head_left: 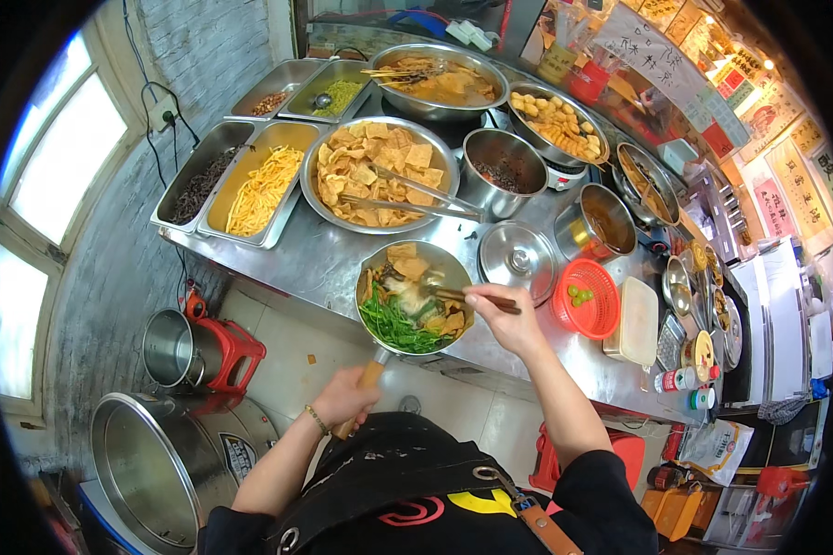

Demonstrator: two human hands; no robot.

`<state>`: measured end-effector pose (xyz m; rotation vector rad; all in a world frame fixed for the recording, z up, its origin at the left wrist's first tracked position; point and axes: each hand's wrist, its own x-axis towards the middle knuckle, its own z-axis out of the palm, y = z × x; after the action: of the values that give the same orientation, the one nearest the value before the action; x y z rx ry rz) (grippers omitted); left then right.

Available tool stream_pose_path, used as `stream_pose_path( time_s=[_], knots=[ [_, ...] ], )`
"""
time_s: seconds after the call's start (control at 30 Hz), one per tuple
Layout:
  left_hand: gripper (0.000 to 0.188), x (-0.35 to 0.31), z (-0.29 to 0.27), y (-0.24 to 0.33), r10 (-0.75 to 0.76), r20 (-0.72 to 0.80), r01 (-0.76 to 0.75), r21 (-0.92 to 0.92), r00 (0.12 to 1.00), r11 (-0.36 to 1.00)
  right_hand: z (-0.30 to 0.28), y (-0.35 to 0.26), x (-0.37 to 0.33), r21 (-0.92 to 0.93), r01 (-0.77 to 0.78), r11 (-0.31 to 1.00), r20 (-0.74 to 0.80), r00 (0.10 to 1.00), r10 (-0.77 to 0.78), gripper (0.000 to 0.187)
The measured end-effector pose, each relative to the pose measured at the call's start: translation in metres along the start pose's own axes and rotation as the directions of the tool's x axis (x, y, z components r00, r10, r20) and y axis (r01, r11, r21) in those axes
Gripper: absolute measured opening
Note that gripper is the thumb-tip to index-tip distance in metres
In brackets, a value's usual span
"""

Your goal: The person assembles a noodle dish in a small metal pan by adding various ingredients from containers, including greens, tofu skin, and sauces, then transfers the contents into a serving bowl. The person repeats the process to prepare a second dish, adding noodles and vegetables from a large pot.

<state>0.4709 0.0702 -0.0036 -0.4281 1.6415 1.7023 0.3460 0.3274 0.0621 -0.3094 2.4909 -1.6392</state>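
My left hand (342, 398) is closed round the wooden handle of a saucepan (368, 326), which is held at the counter's front edge. Inside it lie leafy greens (400, 319), fried tofu-skin pieces (407, 262) and pale noodle-like food. My right hand (502, 310) grips a brown-handled utensil (477, 297) that reaches into the pan. Food hides its working end, so its exact kind is unclear. Beyond the pan stands a wide metal bowl (317, 199) of fried tofu-skin pieces, with metal tongs (407, 205) lying across it.
Trays of yellow strips (261, 190) and dark shreds (201, 188) stand left on the steel counter (315, 268). A lidded pot (518, 261), red basket (588, 294) and deep pots (504, 171) are right and behind. A large steel drum (143, 462) and red stool (236, 351) stand on the floor.
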Motion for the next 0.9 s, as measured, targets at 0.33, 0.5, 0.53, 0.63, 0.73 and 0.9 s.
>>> stream_pose_path(
  time_s=[0.33, 0.5, 0.53, 0.63, 0.73, 0.9],
  knots=[
    [0.010, 0.001, -0.003, -0.006, 0.026, 0.015, -0.026, 0.006, 1.000, 1.000, 0.012, -0.015, -0.003, -0.120, 0.084, 0.989, 0.105, 0.992, -0.072, 0.015],
    [0.013, 0.004, -0.005, -0.006, 0.022, 0.040, -0.023, 0.017, 0.999, 1.000, 0.008, -0.007, -0.002, 0.008, -0.013, 1.000, 0.197, 0.980, 0.011, 0.016],
    [0.012, 0.003, -0.003, -0.006, 0.021, 0.030, -0.021, 0.014, 0.999, 1.000, 0.003, -0.011, 0.005, -0.185, -0.041, 0.982, 0.120, 0.991, 0.064, 0.016],
    [0.010, -0.001, -0.002, -0.002, 0.013, 0.006, -0.013, 0.008, 1.000, 1.000, 0.032, -0.019, -0.009, -0.210, 0.415, 0.885, 0.178, 0.906, -0.383, 0.016],
    [0.010, 0.000, -0.004, -0.004, 0.012, 0.019, -0.012, 0.012, 1.000, 1.000, 0.013, -0.007, -0.007, -0.057, 0.093, 0.994, 0.186, 0.979, -0.081, 0.013],
    [0.011, 0.003, 0.003, 0.001, -0.012, 0.008, 0.012, 0.001, 1.000, 1.000, 0.034, 0.002, 0.000, -0.225, 0.376, 0.899, 0.069, 0.926, -0.370, 0.012]
  ],
)
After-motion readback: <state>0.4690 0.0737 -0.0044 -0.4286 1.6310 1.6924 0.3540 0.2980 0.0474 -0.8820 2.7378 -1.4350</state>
